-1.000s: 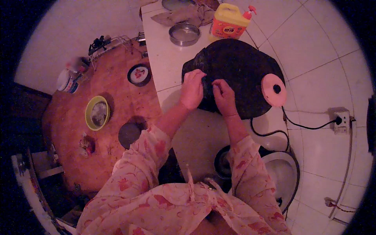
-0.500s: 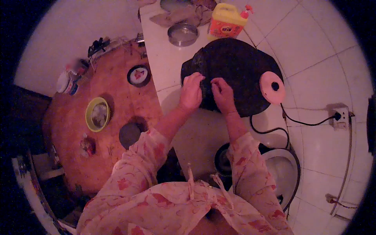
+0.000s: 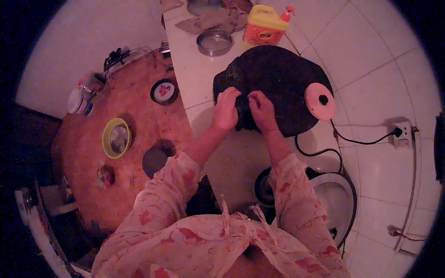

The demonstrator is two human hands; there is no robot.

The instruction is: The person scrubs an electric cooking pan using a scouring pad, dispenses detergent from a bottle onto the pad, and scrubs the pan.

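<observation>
A large black, roughly round thing (image 3: 282, 78) lies on the tiled counter (image 3: 232, 171); its kind I cannot make out. Over its near left part, my left hand (image 3: 225, 110) has its fingers curled together. My right hand (image 3: 263, 110) is close beside it, thumb and fingers pinched. A small gap separates the fingertips, and whatever they grip is too dark to see. A pink lid (image 3: 314, 107) with a black knob rests at the right edge of the black thing.
Beyond stand a yellow jug with a red pump (image 3: 265, 28) and a round metal pan (image 3: 214, 42). A black cord (image 3: 366, 142) runs to the wall socket (image 3: 399, 133). Near right is a sink basin (image 3: 331, 197); a yellow bowl (image 3: 105, 139) sits on the left wooden surface.
The view has shifted slightly. Both hands keep nearly the same pose over the black thing.
</observation>
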